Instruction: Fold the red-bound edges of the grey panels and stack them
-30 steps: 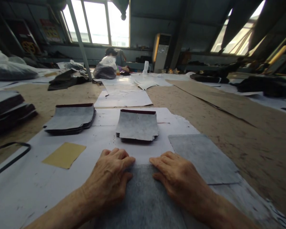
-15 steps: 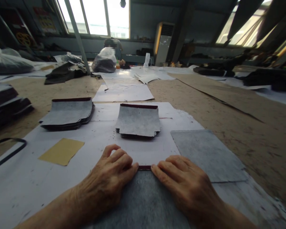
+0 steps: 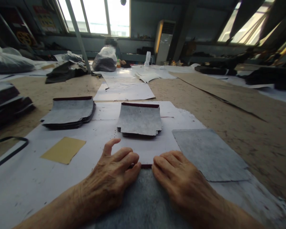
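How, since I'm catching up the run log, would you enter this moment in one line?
left hand: at dark red edge; right hand: same edge; gray sheet: under both hands

nearest piece: mottled grey, maroon edge | card: mustard yellow | paper: white, dark-flecked

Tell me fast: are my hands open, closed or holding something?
Left hand: partly curled on the dark red edge of a grey, flat, fabric-like sheet; grip can't be told.
Right hand: curled on the same edge; grip can't be told.
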{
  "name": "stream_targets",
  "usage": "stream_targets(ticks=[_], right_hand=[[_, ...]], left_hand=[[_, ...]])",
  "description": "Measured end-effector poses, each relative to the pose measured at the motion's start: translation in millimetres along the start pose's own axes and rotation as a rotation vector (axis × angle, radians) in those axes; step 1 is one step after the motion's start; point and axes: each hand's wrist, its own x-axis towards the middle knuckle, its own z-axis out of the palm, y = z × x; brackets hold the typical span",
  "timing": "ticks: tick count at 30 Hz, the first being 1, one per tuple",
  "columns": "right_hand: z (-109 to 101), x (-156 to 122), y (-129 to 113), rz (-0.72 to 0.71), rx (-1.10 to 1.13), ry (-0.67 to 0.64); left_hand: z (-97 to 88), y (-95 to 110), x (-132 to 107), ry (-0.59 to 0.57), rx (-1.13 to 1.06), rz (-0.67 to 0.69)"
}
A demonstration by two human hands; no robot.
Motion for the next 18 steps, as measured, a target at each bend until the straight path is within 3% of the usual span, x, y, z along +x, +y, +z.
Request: stream_targets(ticks=[3, 5, 9, 13, 18], right_hand=[[0.8, -11.6, 9.8, 0.05, 0.146, 0.018], [-0.3, -21.9, 18.1, 0.008, 0.183, 0.078], [-8.6, -27.6, 24.4, -0.01, 0.112, 0.203], [-5.8, -8.0, 5.0, 0.071, 0.082, 0.257], [18.2, 11.0, -21.3, 0.097, 0.155, 0.146]], left_hand=[[1.2, -1.1, -2.1, -0.014, -0.009, 0.004], [2.6, -1.5, -3.3, 0.006, -0.013, 0.009], [3.8, -1.4, -3.0, 0.02, -0.02, 0.008], [2.7, 0.1, -0.6, 0.009, -0.002, 0.002], [1.5, -2.1, -2.4, 0.002, -0.031, -0.017]])
